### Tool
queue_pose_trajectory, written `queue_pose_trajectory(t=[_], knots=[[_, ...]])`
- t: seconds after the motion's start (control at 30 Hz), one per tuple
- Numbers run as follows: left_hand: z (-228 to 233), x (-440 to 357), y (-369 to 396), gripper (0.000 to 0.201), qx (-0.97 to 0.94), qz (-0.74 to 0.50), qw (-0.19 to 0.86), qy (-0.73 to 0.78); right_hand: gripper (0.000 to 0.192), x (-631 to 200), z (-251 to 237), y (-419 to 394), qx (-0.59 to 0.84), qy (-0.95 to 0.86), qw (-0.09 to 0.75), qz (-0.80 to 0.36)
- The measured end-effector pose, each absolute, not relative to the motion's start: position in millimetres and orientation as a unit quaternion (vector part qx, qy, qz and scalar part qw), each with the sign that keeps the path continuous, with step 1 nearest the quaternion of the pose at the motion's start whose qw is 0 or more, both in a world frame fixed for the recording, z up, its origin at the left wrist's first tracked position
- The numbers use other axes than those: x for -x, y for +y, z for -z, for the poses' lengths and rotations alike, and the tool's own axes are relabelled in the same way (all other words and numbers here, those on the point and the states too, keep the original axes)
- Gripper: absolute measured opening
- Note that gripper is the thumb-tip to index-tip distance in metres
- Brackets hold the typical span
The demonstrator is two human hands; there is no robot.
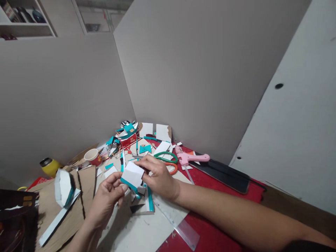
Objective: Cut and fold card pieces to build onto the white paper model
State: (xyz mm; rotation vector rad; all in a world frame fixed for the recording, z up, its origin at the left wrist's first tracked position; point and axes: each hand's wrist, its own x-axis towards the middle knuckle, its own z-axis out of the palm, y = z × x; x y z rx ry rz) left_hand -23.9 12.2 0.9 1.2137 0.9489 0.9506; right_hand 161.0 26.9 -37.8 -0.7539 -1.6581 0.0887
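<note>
Both of my hands hold a small folded white card piece with a teal edge just above the table. My left hand pinches its lower left corner between thumb and fingers. My right hand grips its right side from above. Below the piece lie more white and teal card strips and a sheet of white paper.
Green and orange scissors, a pink glue gun, a clear ruler, a paper cup, a yellow flask, a white card tray shape on brown cardboard, card scraps, a black flat object on red cloth.
</note>
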Motion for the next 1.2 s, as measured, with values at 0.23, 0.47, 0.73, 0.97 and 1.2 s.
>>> queue_pose_trajectory(t=[0.23,0.47,0.73,0.97,1.2], knots=[[-2,27,12,0.025,-0.54,-0.382,0.607,0.44,0.034,-164,42,23,0.334,-0.805,0.472,0.134],[1,24,8,0.018,-0.541,-0.382,0.599,0.451,0.033,-160,42,15,0.335,-0.815,0.443,0.163],[3,18,-1,0.034,-0.507,-0.465,0.622,0.374,0.021,-156,37,5,0.292,-0.792,0.521,0.129],[4,20,7,0.031,-0.485,-0.457,0.636,0.389,0.02,-157,38,10,0.295,-0.784,0.543,0.059],[10,30,20,0.031,-0.481,-0.464,0.634,0.389,0.017,-154,43,13,0.314,-0.798,0.514,0.02]])
